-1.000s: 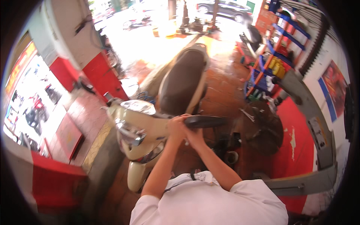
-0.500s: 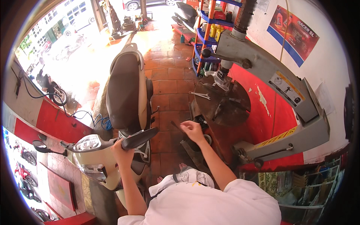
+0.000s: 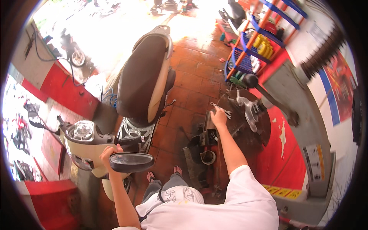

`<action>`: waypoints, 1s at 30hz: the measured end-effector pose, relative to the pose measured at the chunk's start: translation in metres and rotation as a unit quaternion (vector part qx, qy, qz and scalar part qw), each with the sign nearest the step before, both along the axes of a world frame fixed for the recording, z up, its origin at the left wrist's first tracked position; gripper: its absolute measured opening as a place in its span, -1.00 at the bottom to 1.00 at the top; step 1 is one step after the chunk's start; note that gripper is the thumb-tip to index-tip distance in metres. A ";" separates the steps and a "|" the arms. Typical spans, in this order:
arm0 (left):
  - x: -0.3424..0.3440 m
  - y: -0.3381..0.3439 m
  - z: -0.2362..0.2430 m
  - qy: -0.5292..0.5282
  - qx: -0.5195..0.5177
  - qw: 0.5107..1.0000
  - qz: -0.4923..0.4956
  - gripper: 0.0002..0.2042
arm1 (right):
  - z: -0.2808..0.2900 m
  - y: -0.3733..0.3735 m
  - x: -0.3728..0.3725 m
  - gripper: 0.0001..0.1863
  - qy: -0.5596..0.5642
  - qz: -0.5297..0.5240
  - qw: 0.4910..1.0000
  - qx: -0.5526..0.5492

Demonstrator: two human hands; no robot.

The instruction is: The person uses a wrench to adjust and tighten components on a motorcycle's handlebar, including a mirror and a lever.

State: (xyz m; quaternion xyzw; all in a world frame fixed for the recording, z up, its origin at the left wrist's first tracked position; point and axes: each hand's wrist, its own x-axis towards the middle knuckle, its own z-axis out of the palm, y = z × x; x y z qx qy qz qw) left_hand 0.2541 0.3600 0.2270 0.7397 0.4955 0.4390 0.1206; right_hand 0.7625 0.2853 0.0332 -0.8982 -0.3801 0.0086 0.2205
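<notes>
The left hand (image 3: 110, 157) is closed around one end of the mirror (image 3: 132, 162), an oval piece held out over the floor (image 3: 188, 82) just on the near side of the scooter's grip (image 3: 134, 139). From here, whether mirror and grip touch cannot be told. The mirror's long edges run roughly level, and its free end points right, past the footboard's (image 3: 138, 132) edge and over the tiles.

The right hand (image 3: 219, 118) reaches forward to the left edge of the turntable (image 3: 258, 134), its fingertips at the wrenches (image 3: 227, 113). The fingers look drawn together, but whether they grip a wrench cannot be told. The wrenches lie close to the turntable's rim, one end reaching toward its outer left side.

Above the turntable hangs a metal head (image 3: 250, 110), just right of the wrenches, narrowing the room on that side; the grey arm (image 3: 285, 90) and a lever with a round knob (image 3: 251, 80) stand over the right side. Nearer the body, a cup (image 3: 208, 157) sits just left of the right forearm.

Between the seat's (image 3: 143, 74) right edge and the turntable, a strip of floor runs away toward the shelf (image 3: 253, 48); the two hands are well apart on either side of it.
</notes>
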 end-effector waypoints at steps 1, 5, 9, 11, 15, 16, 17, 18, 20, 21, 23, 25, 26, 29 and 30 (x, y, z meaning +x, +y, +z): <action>0.005 -0.002 0.002 0.003 0.011 1.000 0.027 -0.62 | -0.007 0.009 0.010 -0.49 0.016 -0.005 0.999 -0.033; 0.007 0.000 -0.006 -0.026 0.033 0.999 0.033 -0.63 | -0.025 0.035 0.042 -0.47 0.018 0.000 0.994 -0.105; 0.011 0.000 -0.006 -0.044 0.036 0.998 0.030 -0.65 | -0.038 0.051 0.058 -0.49 0.024 -0.002 0.985 -0.170; 0.010 -0.001 -0.008 -0.043 0.035 0.998 0.034 -0.64 | -0.045 0.054 0.066 -0.56 0.005 0.021 0.982 -0.189; 0.014 0.002 -0.005 -0.051 0.043 0.997 0.028 -0.63 | -0.048 0.062 0.077 -0.66 0.024 0.045 0.977 -0.206; 0.015 0.001 -0.004 -0.053 0.038 0.997 0.028 -0.63 | -0.049 0.063 0.079 -0.65 0.039 0.048 0.974 -0.218; 0.016 0.002 -0.002 -0.054 0.043 0.997 0.027 -0.63 | -0.053 0.063 0.083 -0.66 0.028 0.060 0.975 -0.213; 0.018 0.002 0.000 -0.055 0.049 0.997 0.027 -0.64 | -0.057 0.062 0.088 -0.68 0.018 0.072 0.975 -0.207; 0.021 0.001 0.003 -0.056 0.044 0.997 0.031 -0.64 | -0.064 0.059 0.094 -0.69 0.008 0.085 0.976 -0.200; 0.022 0.000 0.006 -0.057 0.036 0.997 0.035 -0.64 | -0.068 0.059 0.097 -0.70 0.008 0.085 0.976 -0.198; 0.025 0.000 0.008 -0.053 0.029 0.997 0.037 -0.65 | -0.076 0.055 0.103 -0.74 -0.008 0.088 0.980 -0.176; 0.025 0.000 0.010 -0.041 0.032 0.998 0.032 -0.65 | -0.078 0.054 0.108 -0.77 -0.023 0.083 0.981 -0.172; 0.025 -0.001 0.010 -0.042 0.027 0.998 0.034 -0.65 | -0.078 0.054 0.108 -0.78 -0.030 0.081 0.982 -0.170; 0.024 -0.001 0.008 -0.047 0.030 0.998 0.036 -0.65 | -0.072 0.051 0.106 -0.81 0.002 0.102 0.982 -0.156; 0.025 0.000 0.007 -0.049 0.041 0.997 0.034 -0.64 | -0.069 0.052 0.107 -0.81 -0.001 0.110 0.984 -0.144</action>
